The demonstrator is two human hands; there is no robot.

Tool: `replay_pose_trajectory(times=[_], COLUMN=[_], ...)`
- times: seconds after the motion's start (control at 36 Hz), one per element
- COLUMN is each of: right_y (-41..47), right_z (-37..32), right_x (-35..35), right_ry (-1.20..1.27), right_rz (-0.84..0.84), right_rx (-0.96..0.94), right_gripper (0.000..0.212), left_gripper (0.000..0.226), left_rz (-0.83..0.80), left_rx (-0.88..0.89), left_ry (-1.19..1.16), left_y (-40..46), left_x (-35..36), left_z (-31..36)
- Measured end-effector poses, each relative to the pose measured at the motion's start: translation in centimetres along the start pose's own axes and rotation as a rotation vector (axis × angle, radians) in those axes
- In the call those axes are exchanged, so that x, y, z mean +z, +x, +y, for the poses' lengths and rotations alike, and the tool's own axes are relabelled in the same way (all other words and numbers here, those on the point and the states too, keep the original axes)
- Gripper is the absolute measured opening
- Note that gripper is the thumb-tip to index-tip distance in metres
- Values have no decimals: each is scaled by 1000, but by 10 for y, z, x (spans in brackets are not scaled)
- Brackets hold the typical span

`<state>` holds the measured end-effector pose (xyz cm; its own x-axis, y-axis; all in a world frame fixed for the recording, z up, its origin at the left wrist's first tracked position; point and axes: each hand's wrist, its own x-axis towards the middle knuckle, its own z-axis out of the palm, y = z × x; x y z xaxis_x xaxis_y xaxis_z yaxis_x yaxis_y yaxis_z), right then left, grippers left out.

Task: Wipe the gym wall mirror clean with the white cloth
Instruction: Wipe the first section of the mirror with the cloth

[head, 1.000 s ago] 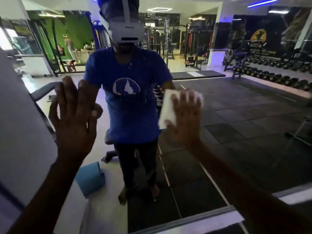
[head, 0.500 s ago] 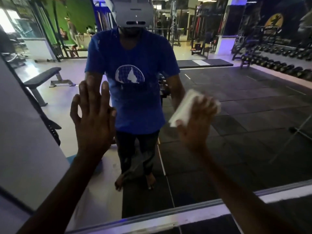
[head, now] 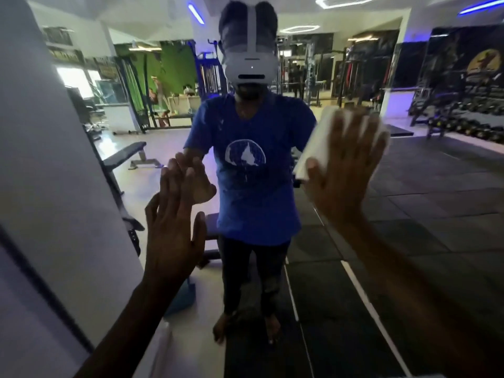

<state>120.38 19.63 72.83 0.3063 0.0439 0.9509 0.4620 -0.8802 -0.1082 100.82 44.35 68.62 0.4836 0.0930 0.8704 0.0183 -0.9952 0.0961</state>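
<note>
We see one white cloth, at about two o'clock in view, its long axis tilted from seven to one o'clock, pressed flat on the one mirror. Our right hand covers it with fingers spread wide and straight. Our left hand, at about eight o'clock, lies open against the glass, fingers straight and pointing up, holding nothing.

open glass beside cloth
</note>
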Motion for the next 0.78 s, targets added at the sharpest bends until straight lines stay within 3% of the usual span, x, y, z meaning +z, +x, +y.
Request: replay_pose_trajectory(times=[0.06,0.11,0.22,0.33,0.39,0.5,0.56,0.61,0.69,0.78], right_y=[17,-5,-106,-91,-51,40,45,5,-71,-70], right_z=[-19,-60,-117,-90,-68,-56,-83,-117,-144,-138], right_x=[-4,-1,19,16,4,-10,-16,-9,10,14], right_ry=[12,35,130,122,106,32,48,70,124,144], right_rz=[95,56,-206,-230,-153,59,95,13,-175,-172], right_rx=[287,303,-218,-482,-395,128,271,165,-151,-313], right_gripper=[84,86,86,85,79,80,85,88,88,81], left_gripper=[72,71,63,68,68,67,66,66,68,66], left_rz=[66,107,142,51,42,54,58,65,53,68], left_rx=[-29,-34,19,59,86,141,148,147,120,82], left_ry=[25,55,183,281,309,245,216,193,187,242], left_y=[12,30,61,62,60,59,59,58,59,67], left_x=[-12,-22,-22,-14,-15,-21,-23,-25,-28,-39], left_z=[-8,-11,-11,-27,-36,-44,-46,-48,-53,-64])
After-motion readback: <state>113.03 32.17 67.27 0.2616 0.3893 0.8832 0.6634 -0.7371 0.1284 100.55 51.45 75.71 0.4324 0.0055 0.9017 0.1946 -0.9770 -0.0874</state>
